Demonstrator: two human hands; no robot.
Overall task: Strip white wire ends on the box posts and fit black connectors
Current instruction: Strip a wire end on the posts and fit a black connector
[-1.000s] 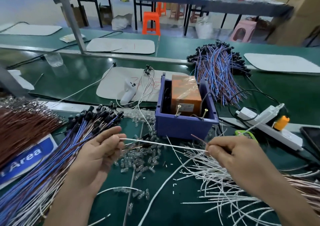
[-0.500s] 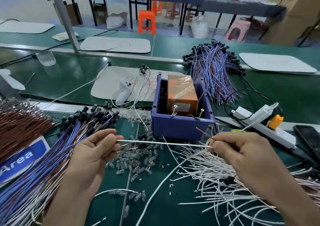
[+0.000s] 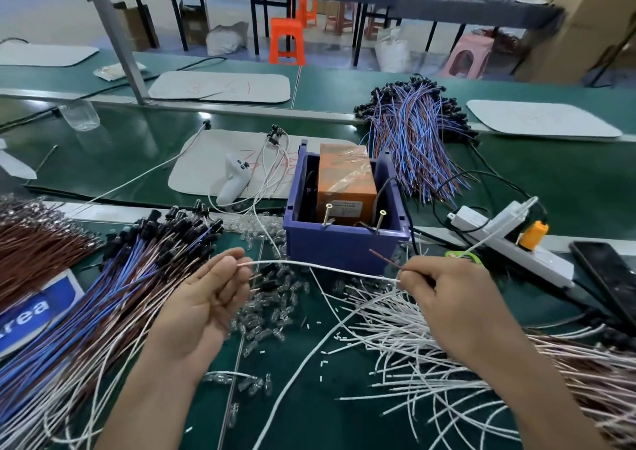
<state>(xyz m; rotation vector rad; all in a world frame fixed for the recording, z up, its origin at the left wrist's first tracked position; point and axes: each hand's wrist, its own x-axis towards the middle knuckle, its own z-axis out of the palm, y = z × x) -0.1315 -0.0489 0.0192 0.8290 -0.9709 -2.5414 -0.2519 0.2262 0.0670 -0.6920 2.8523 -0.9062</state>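
A thin white wire [image 3: 320, 267] is pinched at each end by the left hand [image 3: 206, 298] and the right hand [image 3: 444, 298], just before the blue box [image 3: 344, 246]. It is judged light, bendy and slippery, so it is best gripped close to the end being stripped

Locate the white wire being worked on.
In the head view, centre: the white wire stretches between the left hand and right hand, just in front of the purple box.
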